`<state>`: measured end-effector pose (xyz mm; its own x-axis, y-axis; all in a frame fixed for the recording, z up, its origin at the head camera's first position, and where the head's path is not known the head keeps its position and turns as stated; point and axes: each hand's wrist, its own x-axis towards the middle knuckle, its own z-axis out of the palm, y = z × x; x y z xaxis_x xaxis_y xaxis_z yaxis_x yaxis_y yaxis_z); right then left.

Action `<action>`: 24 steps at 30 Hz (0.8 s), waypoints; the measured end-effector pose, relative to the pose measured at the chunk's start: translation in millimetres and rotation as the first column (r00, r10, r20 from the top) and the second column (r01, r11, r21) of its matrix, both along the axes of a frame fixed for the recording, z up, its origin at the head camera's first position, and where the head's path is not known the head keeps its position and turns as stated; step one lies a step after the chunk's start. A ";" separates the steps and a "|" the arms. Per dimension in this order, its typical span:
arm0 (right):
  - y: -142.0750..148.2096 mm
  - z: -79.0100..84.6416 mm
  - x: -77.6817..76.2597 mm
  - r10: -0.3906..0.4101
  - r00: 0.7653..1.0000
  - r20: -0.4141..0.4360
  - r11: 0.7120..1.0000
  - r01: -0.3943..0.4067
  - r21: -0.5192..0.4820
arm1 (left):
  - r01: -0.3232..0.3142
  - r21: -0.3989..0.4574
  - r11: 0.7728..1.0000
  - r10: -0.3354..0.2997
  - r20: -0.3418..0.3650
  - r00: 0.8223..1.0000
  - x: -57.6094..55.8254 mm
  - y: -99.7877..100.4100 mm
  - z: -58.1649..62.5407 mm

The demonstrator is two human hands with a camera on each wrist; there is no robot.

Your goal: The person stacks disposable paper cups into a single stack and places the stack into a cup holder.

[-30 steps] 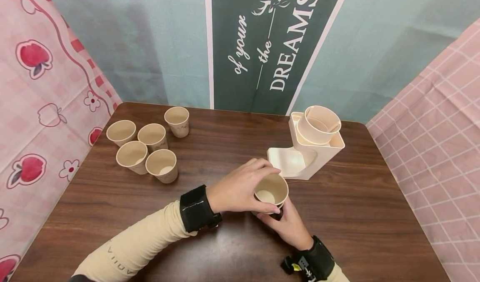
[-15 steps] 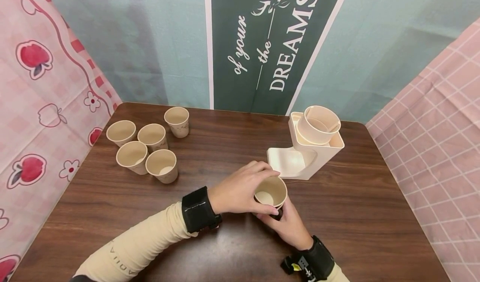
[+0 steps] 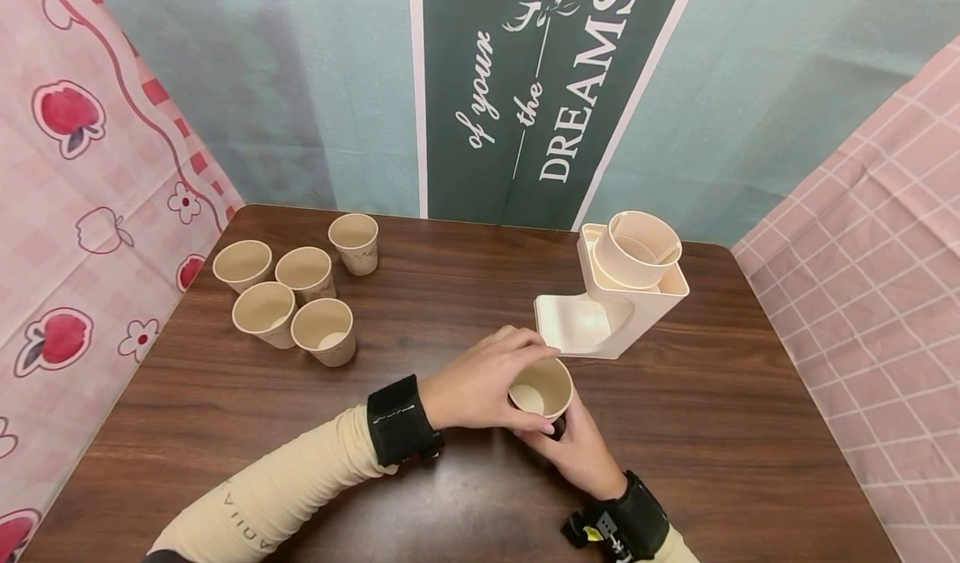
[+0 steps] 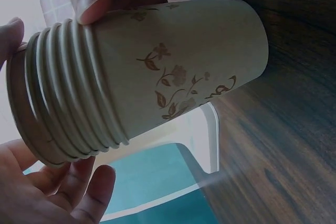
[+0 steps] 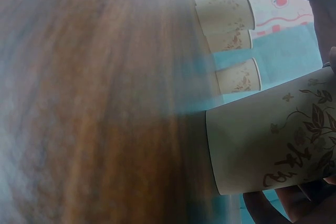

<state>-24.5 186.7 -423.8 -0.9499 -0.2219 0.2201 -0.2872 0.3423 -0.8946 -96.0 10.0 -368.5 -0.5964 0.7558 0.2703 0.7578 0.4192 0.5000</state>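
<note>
Cup stack (image 4: 152, 72): beige paper, several rolled rims nested closely, outer wall printed with brown flowers, leaves and lettering, interior plain. Location: between both hands, on the near side of the cream stand (image 3: 641, 313). Left hand (image 3: 487, 384) pinches the upper rim; right hand (image 3: 581, 450) grips the side, fingers curled round

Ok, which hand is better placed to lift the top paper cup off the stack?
Left, probably: the left hand holds the top paper cup around its rim, while the right hand grips the cup stack lower down.
</note>
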 end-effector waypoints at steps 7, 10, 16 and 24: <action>1.2 -0.1 -0.5 0.000 1.000 -0.017 0.999 0.000 0.033 | 0.019 0.003 1.000 -0.019 0.015 1.000 -0.4 -1.4 -2.9; 0.7 0.0 0.0 -0.012 1.000 -0.009 1.000 0.012 0.025 | 0.021 0.003 1.000 -0.021 0.015 1.000 -0.3 -1.9 -3.7; 0.5 1.0 0.4 -0.015 1.000 -0.009 1.000 0.015 0.027 | 0.025 -0.004 1.000 -0.025 0.010 1.000 -0.5 -1.9 -5.0; 5.8 -15.2 -2.9 -0.019 1.000 0.001 0.999 0.019 0.028 | 0.041 -0.009 0.999 -0.041 0.014 0.999 -1.3 -2.5 -6.0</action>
